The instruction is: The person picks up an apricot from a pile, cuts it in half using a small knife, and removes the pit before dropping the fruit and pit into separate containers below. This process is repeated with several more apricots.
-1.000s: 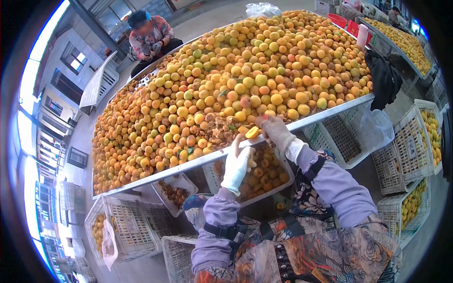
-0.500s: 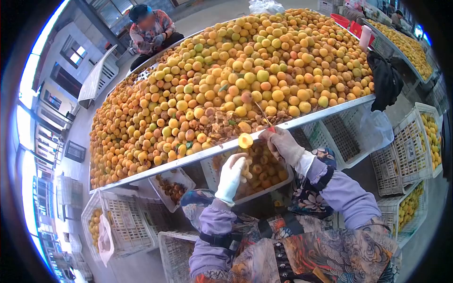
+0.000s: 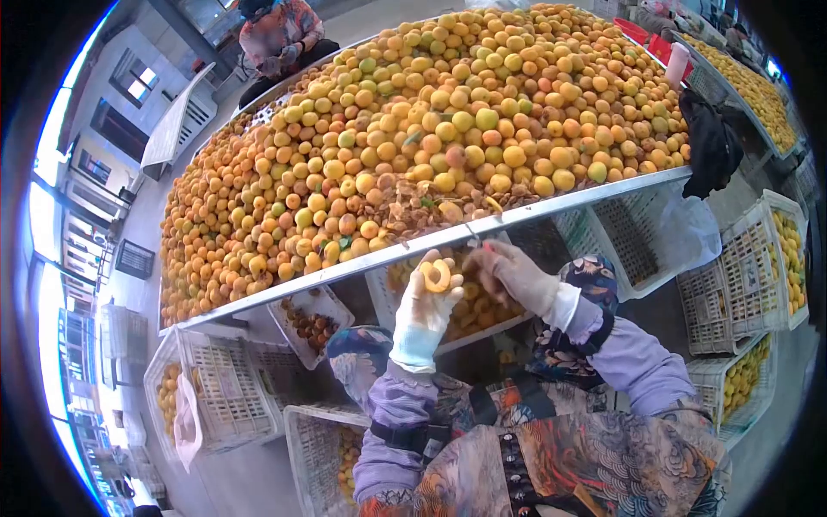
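Note:
My left hand (image 3: pixel 417 312), in a white glove, holds a cut apricot (image 3: pixel 436 276), its orange flesh and hollow facing up. Just to its right is my right hand (image 3: pixel 524 283), also gloved. Its fingers are closed round a thin tool with a red part (image 3: pixel 488 247); most of the tool is hidden or blurred. Both hands are in front of the metal rim (image 3: pixel 379 258) of a table heaped with whole apricots (image 3: pixel 345 164). Brown scraps (image 3: pixel 409 211) lie on the table near the rim. Below my hands stands a white crate (image 3: pixel 487 332) holding apricots.
A small white crate (image 3: pixel 343 303) with dark brown pieces stands under the table. Plastic crates (image 3: pixel 228 379) are at left and more crates (image 3: pixel 706 302) at right. A black cloth (image 3: pixel 711 142) hangs at the table's right corner. Across the table sits another person (image 3: pixel 280 43).
My left hand has turned palm up with the apricot resting in its fingers. My right hand has drawn the thin tool down from above the rim. The view has shifted slightly.

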A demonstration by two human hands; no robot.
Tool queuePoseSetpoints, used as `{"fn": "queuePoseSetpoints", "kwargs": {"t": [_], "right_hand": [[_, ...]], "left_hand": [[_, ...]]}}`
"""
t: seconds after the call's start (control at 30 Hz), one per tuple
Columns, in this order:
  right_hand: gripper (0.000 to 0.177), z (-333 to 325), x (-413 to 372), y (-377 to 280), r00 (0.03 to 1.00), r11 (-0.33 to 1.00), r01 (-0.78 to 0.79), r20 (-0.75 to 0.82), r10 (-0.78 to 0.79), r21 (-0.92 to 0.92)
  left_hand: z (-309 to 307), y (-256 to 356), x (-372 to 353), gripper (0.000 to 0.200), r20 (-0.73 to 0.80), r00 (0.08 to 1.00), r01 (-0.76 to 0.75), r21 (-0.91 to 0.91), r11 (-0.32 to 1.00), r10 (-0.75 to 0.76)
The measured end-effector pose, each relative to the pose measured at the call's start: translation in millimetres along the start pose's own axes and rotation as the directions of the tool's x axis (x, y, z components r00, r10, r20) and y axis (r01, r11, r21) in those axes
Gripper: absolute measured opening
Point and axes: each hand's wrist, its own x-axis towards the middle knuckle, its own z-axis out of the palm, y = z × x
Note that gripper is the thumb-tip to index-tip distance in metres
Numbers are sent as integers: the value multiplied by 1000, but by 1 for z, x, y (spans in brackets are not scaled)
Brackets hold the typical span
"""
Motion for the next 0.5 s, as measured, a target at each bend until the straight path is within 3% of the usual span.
{"fn": "queuePoseSetpoints", "kwargs": {"t": [0.13, 0.2, 0.23, 0.27, 0.3, 0.33, 0.5], "right_hand": [[37, 8, -33, 3, 974, 1000, -8, 226, 4, 13], [41, 12, -41, 5, 975, 999, -7, 223, -1, 34], [42, 13, -43, 4, 971, 993, 75, 221, -94, 91], [43, 15, -46, 3, 960, 977, 155, 213, -184, 149], [39, 18, -50, -10, 981, 974, 146, 103, -166, 173], [35, 17, -47, -11, 959, 934, 255, 55, -277, 250], [30, 25, -43, -44, 871, 821, 486, -91, -483, 299]], "left_hand": [[7, -6, -6, 52, 12, 999, -52, 26, 998, 52], [9, -10, -5, 55, 8, 999, -52, 43, 998, 52], [8, -12, -5, 55, 45, 998, -39, -1, 999, 39], [7, -14, -5, 55, 81, 996, -23, -44, 999, 27], [7, -15, -5, 55, 71, 998, 3, -53, 999, 1], [8, -17, -7, 55, 68, 998, 11, -52, 999, -7], [35, -26, -19, 61, -63, 991, 131, 163, 978, -122]]}}
